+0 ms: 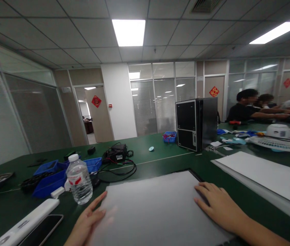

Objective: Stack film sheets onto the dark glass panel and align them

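A large white sheet (155,208) lies on the green table (160,155) right in front of me. My left hand (87,222) rests at the sheet's left edge, fingers spread and somewhat blurred, holding nothing. My right hand (218,203) lies flat on the sheet's right edge, fingers stretched out. A clear water bottle (79,179) with a white cap and red label stands just left of my left hand.
Blue trays (49,177), a black power supply with cables (116,153), a black computer tower (196,123), a dark phone (42,230) and a white bar-shaped device (25,223) are on the table. Another white sheet (268,177) lies right. People work at the far right (247,107).
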Demonstrator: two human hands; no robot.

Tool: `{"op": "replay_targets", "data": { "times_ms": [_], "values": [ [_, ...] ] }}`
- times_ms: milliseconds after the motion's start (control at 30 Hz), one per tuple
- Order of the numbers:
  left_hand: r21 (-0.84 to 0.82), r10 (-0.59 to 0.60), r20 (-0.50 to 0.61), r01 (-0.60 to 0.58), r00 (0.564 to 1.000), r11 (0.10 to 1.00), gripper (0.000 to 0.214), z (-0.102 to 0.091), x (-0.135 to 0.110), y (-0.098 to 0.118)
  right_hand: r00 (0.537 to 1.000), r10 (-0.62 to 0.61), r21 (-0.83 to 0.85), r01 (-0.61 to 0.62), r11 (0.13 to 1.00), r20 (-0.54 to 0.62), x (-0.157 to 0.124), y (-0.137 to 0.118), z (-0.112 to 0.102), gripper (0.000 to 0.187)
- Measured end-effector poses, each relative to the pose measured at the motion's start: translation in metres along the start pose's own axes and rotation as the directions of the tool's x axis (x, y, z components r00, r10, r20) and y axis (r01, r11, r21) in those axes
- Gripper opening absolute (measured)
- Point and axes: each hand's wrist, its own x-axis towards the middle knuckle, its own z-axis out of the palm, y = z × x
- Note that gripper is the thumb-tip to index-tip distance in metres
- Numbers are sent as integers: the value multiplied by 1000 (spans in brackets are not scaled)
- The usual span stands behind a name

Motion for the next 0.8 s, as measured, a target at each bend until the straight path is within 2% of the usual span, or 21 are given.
{"op": "replay_targets", "data": {
  "times_ms": [200,333,467,667,800],
  "values": [
    [0,-2,59,2,998,1000,111,4,-6,-1,999,26,183,-30,983,26,9,17,-3,55],
    [-17,43,93,-41,995,999,107,1,-10,9,994,111,283,-102,954,-15,16,30,-3,61],
    [-12,66,100,-65,993,998,107,-1,-13,16,982,189,381,-173,908,-5,20,41,-11,61],
    [-19,82,39,-81,996,997,117,3,-5,1,967,248,521,-245,817,66,28,60,-17,56],
    [-55,87,33,-85,996,995,104,1,3,-5,961,263,574,-264,775,88,34,81,-16,51]
  ]
}}
